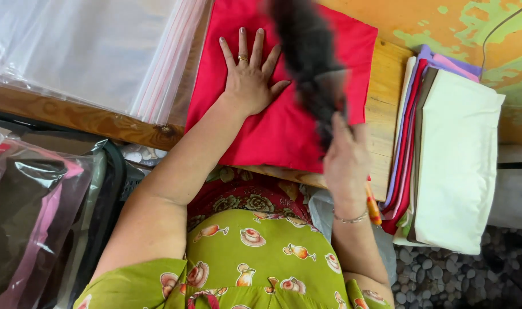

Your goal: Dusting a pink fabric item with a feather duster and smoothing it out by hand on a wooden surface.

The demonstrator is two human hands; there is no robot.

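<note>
Head view, looking straight down: left hand (248,77) flat on a red folded cloth (278,123), fingers spread wide, gold ring on one finger, palm pressing the fabric down. Cloth itself bright red, smooth, folded into a rough rectangle, lying on a wooden table (381,109) and hanging a bit over the near edge. Right hand (345,160) raised just above the cloth's right side, closed around the bottom end of a dark fuzzy brush (309,57), thin bracelet on the wrist. Brush blurry, blackish, long and bushy, slanting up across the red cloth toward the top of the frame; can't tell much more from the blur. Over on the right, well apart from the hands, a stack of folded fabrics (444,154) with a cream one on top and red, purple and pink edges peeking out underneath. Top left, clear plastic bags (84,51) piled on the table, touching the cloth's left edge. Lower left, more bagged items (38,217) in dark and pink tones below the table. Green patterned dress in the foreground, pebbled floor (444,274) bottom right.
</note>
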